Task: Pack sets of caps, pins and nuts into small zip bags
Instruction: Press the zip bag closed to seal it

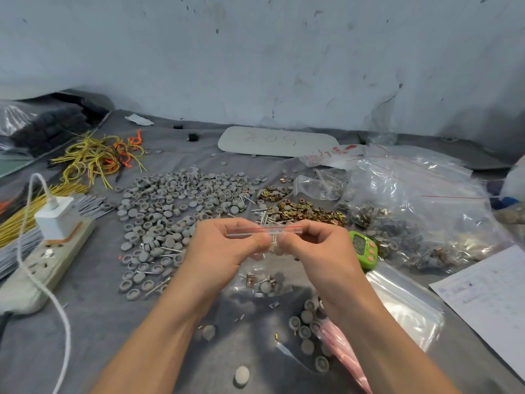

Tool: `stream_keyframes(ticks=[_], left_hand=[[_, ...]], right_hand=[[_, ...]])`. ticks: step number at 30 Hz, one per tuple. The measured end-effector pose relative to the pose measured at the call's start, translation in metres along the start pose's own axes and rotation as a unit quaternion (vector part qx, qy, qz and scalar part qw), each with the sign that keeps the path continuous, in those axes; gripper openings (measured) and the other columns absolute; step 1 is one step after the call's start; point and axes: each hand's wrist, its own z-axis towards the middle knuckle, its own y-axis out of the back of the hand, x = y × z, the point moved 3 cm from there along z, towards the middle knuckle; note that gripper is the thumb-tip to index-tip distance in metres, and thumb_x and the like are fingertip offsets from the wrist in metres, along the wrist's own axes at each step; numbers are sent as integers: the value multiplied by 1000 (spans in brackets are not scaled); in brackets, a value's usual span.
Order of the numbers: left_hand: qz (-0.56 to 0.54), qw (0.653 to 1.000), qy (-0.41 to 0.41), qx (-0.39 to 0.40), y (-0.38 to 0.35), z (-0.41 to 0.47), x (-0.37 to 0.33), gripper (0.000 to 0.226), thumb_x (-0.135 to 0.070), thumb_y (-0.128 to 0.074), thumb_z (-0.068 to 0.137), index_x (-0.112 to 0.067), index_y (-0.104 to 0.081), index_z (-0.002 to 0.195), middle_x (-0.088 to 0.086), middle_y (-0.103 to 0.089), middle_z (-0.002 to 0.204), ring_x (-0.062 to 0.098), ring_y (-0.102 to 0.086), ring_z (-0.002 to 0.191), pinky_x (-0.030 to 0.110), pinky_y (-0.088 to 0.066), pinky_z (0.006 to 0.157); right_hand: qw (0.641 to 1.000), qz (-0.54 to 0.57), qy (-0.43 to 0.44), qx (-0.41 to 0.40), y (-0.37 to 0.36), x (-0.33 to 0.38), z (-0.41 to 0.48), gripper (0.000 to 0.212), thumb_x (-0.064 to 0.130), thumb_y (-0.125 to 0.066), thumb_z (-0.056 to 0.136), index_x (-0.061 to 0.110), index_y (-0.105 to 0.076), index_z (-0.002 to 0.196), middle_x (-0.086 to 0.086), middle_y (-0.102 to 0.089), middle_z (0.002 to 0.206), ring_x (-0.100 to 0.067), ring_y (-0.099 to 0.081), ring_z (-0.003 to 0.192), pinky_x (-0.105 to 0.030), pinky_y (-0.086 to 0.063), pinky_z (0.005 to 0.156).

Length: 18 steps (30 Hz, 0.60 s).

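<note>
My left hand (224,245) and my right hand (315,245) hold a small clear zip bag (264,268) between them, above the grey table. Both pinch its red-lined zip strip (264,229) with thumbs and fingers. Grey caps, pins and coppery nuts (262,282) lie in the bottom of the hanging bag. A wide heap of grey caps (176,206) lies behind and left of the hands. Loose pins (262,214) lie just beyond my fingers. Brass-coloured nuts (306,210) are piled behind my right hand.
A power strip with a white charger (54,223) lies at left, beside yellow and orange wires (99,157). A green timer (365,248), big clear bags of parts (420,211), empty zip bags (403,302) and a paper sheet (488,297) sit at right. Several caps (308,331) lie near my right forearm.
</note>
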Motion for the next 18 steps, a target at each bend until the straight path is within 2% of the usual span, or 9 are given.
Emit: stream_keyframes(ticks=[4,6,10,13,18], left_hand=[[-17,1000,-5,4,-3,1,3,6,-8,-85,77,-11,-81,79,13,-77,76,16,-70,65,24,-58,64],[-28,1000,-9,-3,-4,2,3,8,-7,-85,76,-14,-82,78,13,-76,73,15,-68,63,22,-57,62],[-49,998,-14,-21,-5,4,3,7,-2,-84,76,-8,-80,76,13,-74,68,13,-64,56,18,-52,57],[-55,998,-12,-22,-5,2,2,6,-2,-83,76,-6,-80,76,15,-74,69,13,-65,57,19,-52,57],[-65,998,-18,-12,-8,-3,-1,6,-3,-83,75,-7,-80,77,13,-76,72,12,-69,57,18,-53,57]], right_hand=[[999,28,18,-4,0,-1,1,12,2,-78,83,13,-81,78,-10,-77,75,-21,-71,73,-39,-59,79],[999,48,20,-5,-1,-1,2,11,0,-78,83,10,-81,80,-12,-77,76,-22,-72,73,-35,-59,75],[997,71,29,0,-3,-1,5,11,-1,-78,84,9,-81,81,-12,-77,77,-20,-72,72,-22,-56,68],[995,91,36,5,-5,-1,4,12,-4,-78,83,7,-81,81,-12,-78,77,-18,-72,71,-22,-56,68],[993,109,46,9,-6,1,2,23,-7,-76,81,14,-80,74,-10,-76,73,-16,-69,68,-22,-55,67]])
